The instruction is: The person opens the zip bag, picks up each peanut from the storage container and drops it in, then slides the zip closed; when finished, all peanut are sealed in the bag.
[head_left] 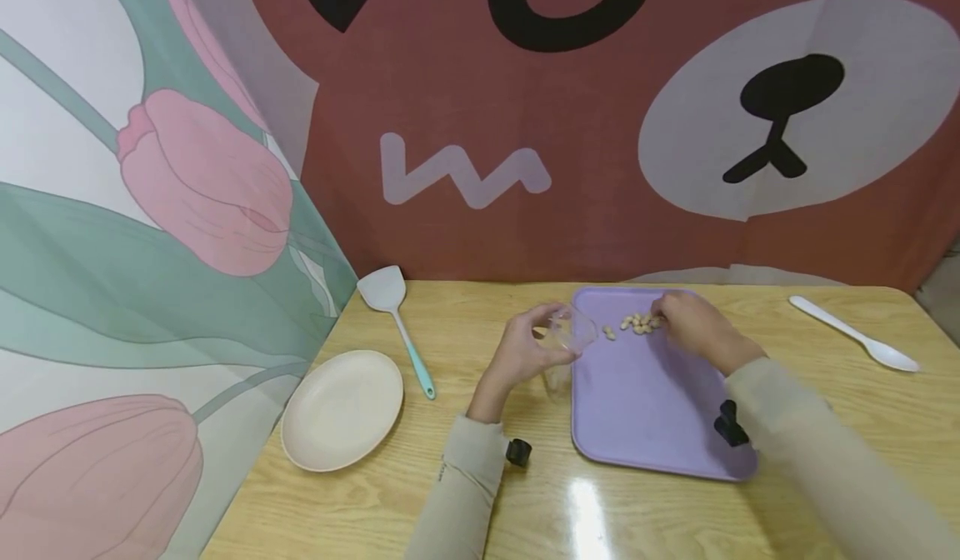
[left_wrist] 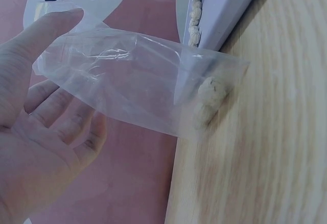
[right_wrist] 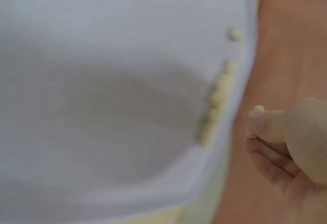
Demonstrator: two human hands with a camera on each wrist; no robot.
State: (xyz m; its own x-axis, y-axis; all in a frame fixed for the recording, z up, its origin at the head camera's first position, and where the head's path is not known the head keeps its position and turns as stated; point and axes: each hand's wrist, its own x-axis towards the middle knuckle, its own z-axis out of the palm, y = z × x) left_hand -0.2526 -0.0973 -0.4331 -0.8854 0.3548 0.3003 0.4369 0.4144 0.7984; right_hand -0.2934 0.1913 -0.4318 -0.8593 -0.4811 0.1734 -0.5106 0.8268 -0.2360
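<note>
In the head view my left hand [head_left: 527, 345] holds a clear plastic bag [head_left: 573, 331] by its mouth, left of the purple tray [head_left: 648, 402]. The left wrist view shows the bag [left_wrist: 127, 76] hanging from the fingers, with a peanut [left_wrist: 212, 92] in its lower end over the table. My right hand [head_left: 693, 325] is above the tray's far right part; in the right wrist view that hand [right_wrist: 294, 150] pinches a peanut [right_wrist: 252, 133] between thumb and finger. Several peanuts [head_left: 641, 323] lie along the tray's far side.
A cream plate [head_left: 342, 410] lies at the left, with a white spatula with a green handle [head_left: 416, 360] beside it. A white spoon [head_left: 888, 354] rests at the far right. Behind the table [head_left: 360, 510] hangs a printed cloth [head_left: 465, 235].
</note>
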